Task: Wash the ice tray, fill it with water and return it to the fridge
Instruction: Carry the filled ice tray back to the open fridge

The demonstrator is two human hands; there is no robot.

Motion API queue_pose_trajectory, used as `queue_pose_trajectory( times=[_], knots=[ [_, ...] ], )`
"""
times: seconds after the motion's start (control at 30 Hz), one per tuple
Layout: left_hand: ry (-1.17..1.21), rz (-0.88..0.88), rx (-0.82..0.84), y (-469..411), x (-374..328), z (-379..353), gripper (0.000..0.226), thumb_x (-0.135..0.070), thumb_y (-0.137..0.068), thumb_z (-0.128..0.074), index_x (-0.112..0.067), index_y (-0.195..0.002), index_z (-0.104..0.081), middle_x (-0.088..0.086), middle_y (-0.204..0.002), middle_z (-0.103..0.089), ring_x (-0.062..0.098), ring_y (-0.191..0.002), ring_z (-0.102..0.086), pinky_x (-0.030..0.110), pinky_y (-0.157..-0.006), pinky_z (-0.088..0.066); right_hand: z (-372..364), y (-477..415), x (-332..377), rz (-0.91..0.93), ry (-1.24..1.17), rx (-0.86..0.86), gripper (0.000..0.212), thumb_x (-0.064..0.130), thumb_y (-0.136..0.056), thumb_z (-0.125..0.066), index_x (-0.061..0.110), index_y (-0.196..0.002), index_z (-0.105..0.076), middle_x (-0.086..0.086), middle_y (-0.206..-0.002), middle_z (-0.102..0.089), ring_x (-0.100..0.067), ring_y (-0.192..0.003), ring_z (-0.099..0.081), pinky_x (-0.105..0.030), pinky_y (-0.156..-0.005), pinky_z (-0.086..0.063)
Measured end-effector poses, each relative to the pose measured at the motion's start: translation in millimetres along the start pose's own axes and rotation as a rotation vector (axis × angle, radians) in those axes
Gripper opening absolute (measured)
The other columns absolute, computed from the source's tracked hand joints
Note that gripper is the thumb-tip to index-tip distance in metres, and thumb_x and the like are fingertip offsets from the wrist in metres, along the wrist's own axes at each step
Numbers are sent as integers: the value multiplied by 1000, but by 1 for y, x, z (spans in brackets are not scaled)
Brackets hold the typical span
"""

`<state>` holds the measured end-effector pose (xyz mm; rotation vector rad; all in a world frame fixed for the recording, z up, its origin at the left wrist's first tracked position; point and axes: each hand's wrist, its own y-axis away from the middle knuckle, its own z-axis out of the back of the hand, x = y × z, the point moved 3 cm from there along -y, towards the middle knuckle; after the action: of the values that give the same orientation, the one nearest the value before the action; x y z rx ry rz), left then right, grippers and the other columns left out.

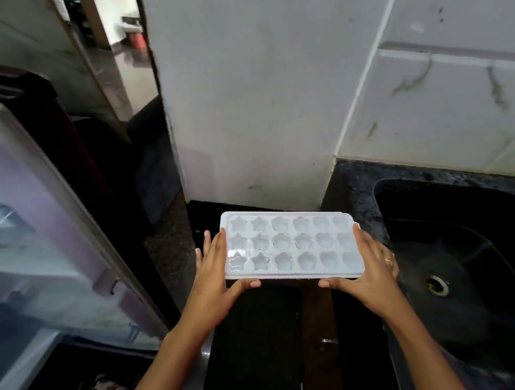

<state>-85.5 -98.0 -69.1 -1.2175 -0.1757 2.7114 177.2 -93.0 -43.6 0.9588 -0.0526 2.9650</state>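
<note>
Carrying the ice tray (290,244) level between sink (403,203) and fridge (38,210).

Both hands hold the tray in the air by its short ends, just left of the sink set in the dark table (350,182); the fridge stands open further left. The left hand (212,268) and right hand (371,266) each clasp an end, fingers (214,243) laid along the side and thumb curled against the near edge. Glints in the star and round cells suggest water, so the carry to the fridge is judged the step in hand. Keep the tray flat, both grips even, and turn slowly leftward to avoid spilling.
</note>
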Motion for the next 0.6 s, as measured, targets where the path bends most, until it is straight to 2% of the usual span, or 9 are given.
queue_pose_trajectory(
  times=[0.1, 0.23, 0.37, 0.5, 0.6],
  knots=[
    [4, 25, -33, 18, 8, 16, 112, -93, -56, -34, -34, -141, 9, -27, -145, 9, -10, -132, 29, 10, -103, 24, -9, 3, 18, 32, 6, 18, 138, 85, -29, -53, 30, -149, -14, 5, -155, -19, -19, -143, -9, -48, -117, -5],
    [-5, 89, -75, 47, 22, 39, 112, -83, -58, -44, -32, -143, 8, -22, -149, 7, -9, -133, 28, 10, -103, 23, -27, 11, 43, 91, -23, 69, 143, 92, -26, -53, 31, -149, -13, 5, -154, -20, -19, -143, -11, -52, -116, -10],
    [-9, 134, -140, 77, 39, 64, 115, -94, -54, -34, -33, -142, 9, -25, -147, 8, -6, -134, 28, 9, -103, 24, -45, 22, 74, 154, -46, 114, 138, 83, -30, -57, 30, -149, -14, 5, -155, -18, -19, -143, -8, -53, -116, -11],
    [-22, 186, -199, 109, 54, 89, 112, -95, -54, -31, -37, -140, 11, -25, -147, 10, 0, -138, 27, 9, -102, 24, -65, 35, 106, 218, -37, 173, 137, 81, -31, -58, 31, -149, -10, 5, -156, -14, -18, -143, -5, -51, -117, -6],
    [-12, 208, -243, 135, 64, 106, 107, -94, -54, -32, -42, -137, 12, -33, -142, 14, -2, -136, 28, 12, -105, 23, -83, 44, 130, 272, -60, 223, 135, 74, -34, -66, 32, -149, -9, 7, -156, -13, -15, -143, -3, -50, -118, -3]
  ],
)
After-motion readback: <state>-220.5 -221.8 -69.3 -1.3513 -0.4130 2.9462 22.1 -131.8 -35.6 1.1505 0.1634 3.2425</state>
